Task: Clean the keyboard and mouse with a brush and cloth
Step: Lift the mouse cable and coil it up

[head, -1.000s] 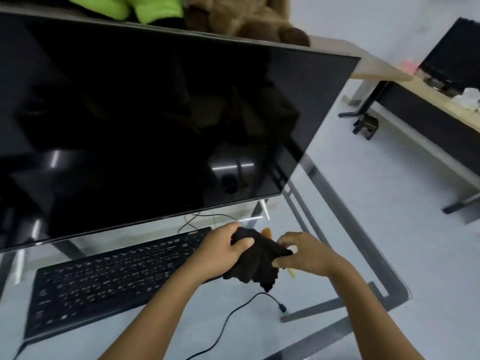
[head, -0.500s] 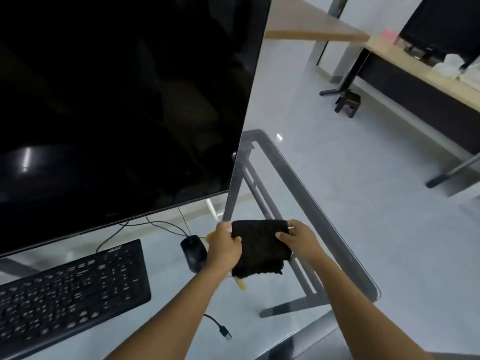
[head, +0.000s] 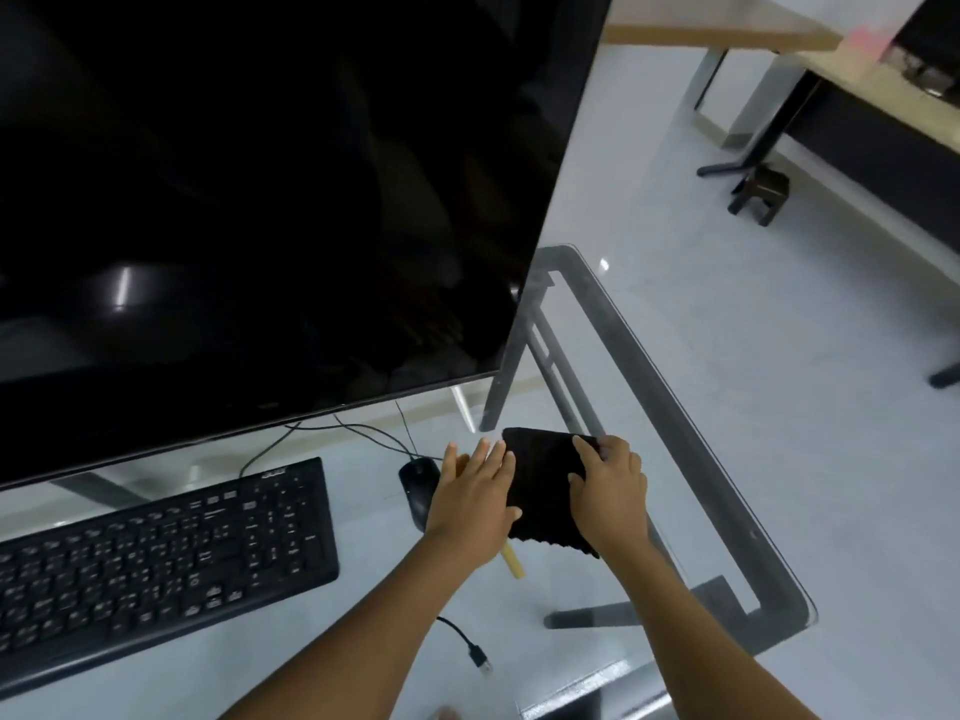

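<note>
Two hands on cloth (head: 545, 485): left (head: 475, 498) flat, fingers spread; right (head: 610, 493) pinching edge. Fold tight; mouse (head: 418, 480) at 9 o'clock.

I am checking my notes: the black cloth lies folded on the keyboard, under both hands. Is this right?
Not quite. The head view shows the black cloth folded under both hands on the glass table, right of the mouse, not on the keyboard.

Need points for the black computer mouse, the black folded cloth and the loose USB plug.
Black computer mouse (head: 417, 478), head view, on its back.
Black folded cloth (head: 543, 478), head view, on its flat middle.
Loose USB plug (head: 481, 659), head view, on the connector body.
</note>
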